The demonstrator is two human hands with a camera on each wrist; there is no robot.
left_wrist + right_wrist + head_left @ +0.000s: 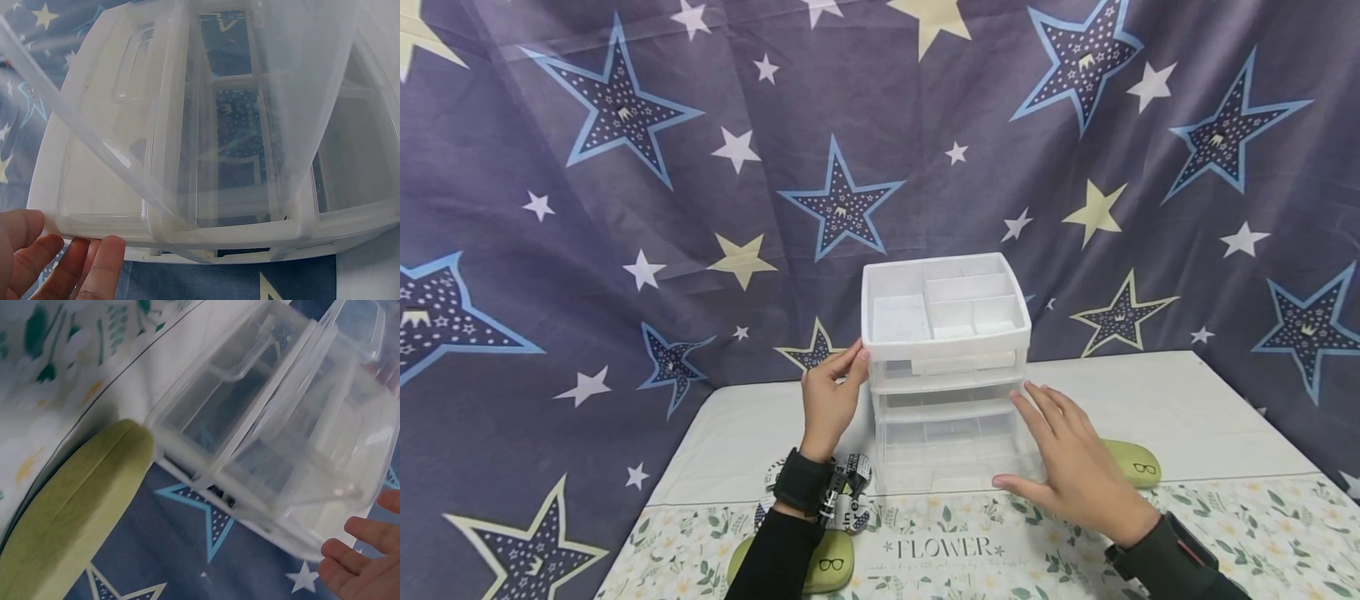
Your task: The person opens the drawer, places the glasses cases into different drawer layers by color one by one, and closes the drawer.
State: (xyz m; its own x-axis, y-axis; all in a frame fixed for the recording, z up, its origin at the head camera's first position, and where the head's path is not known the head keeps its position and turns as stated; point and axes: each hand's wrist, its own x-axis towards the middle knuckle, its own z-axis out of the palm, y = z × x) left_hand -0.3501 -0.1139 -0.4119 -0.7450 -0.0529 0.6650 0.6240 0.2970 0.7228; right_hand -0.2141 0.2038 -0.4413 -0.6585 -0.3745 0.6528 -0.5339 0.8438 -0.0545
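A small drawer unit (946, 343) with a white compartmented top stands upright on the table. Its clear lowest drawer (951, 454) juts out at the front. My left hand (831, 396) touches the upper left side near the front corner; in the left wrist view its fingertips (107, 250) lie against the white edge. Spread beside the lower right side is my right hand (1067, 467), its fingers apart and holding nothing. In the right wrist view the fingers (369, 534) appear near the unit's side; whether they touch it I cannot tell.
A green glasses case (1133, 463) lies behind my right hand, and another green case (831, 562) is partly under my left sleeve. Beside my left wrist sits a black-and-white patterned item (853, 504). A floral cloth (947, 575) covers the table front; a starry curtain (700, 208) hangs behind.
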